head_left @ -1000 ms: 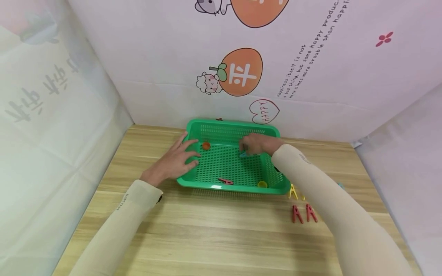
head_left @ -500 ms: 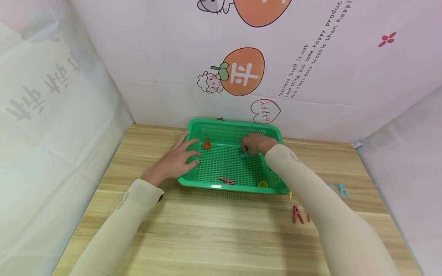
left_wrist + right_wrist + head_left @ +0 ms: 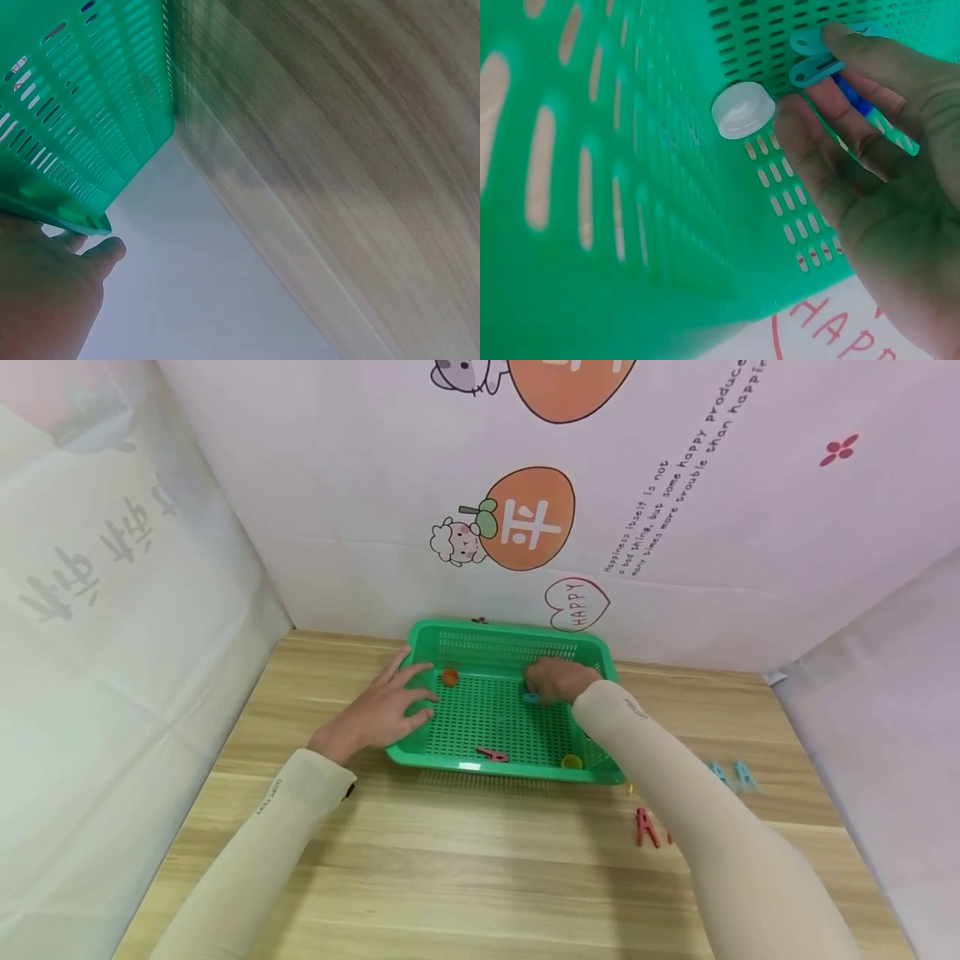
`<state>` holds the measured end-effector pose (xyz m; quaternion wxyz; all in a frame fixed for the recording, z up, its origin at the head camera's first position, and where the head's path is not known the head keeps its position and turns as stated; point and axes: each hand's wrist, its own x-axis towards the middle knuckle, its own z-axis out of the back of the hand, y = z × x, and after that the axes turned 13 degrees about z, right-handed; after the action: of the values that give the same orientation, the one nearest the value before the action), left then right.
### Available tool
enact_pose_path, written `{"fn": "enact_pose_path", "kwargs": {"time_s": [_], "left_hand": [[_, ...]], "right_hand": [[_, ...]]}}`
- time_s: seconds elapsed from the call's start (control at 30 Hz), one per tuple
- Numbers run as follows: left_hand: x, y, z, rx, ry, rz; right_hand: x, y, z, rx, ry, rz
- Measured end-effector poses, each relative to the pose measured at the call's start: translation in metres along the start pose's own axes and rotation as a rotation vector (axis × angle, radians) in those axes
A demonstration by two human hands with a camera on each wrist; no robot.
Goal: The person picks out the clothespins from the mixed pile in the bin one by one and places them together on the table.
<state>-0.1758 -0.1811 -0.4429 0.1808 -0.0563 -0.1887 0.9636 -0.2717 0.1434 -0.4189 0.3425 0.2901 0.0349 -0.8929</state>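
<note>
A green perforated basket point(image 3: 480, 767) stands on the table. My left hand point(image 3: 375, 706) rests on its left rim with the fingers spread and holds nothing. Inside the basket, near the back right, my right hand point(image 3: 558, 679) pinches a light-blue clothespin point(image 3: 814, 70) between thumb and fingers. A white bottle cap point(image 3: 743, 110) lies beside those fingertips in the right wrist view. Something dark blue point(image 3: 853, 95) shows behind the fingers, partly hidden. Elsewhere in the basket are an orange cap point(image 3: 450, 677), a yellow cap point(image 3: 572, 762) and a pink clothespin point(image 3: 492, 754).
Right of the basket, a red clothespin point(image 3: 646, 827) and light-blue clothespins point(image 3: 744, 776) lie on the wooden table point(image 3: 450, 877). My right sleeve point(image 3: 697, 810) partly covers others there. A printed cloth wall point(image 3: 360, 577) rises behind the basket.
My right forearm has shifted left, uncovering the light-blue clothespins on the table and hiding more of the yellow and red ones. The pinched clothespin has turned slightly. My left hand stays put.
</note>
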Motion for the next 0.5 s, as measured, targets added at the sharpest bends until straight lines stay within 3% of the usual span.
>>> {"fn": "enact_pose_path", "kwargs": {"time_s": [0.5], "left_hand": [[0.001, 0.001, -0.002, 0.017, 0.004, -0.003]], "right_hand": [[-0.027, 0.007, 0.023, -0.006, -0.142, 0.151]]}}
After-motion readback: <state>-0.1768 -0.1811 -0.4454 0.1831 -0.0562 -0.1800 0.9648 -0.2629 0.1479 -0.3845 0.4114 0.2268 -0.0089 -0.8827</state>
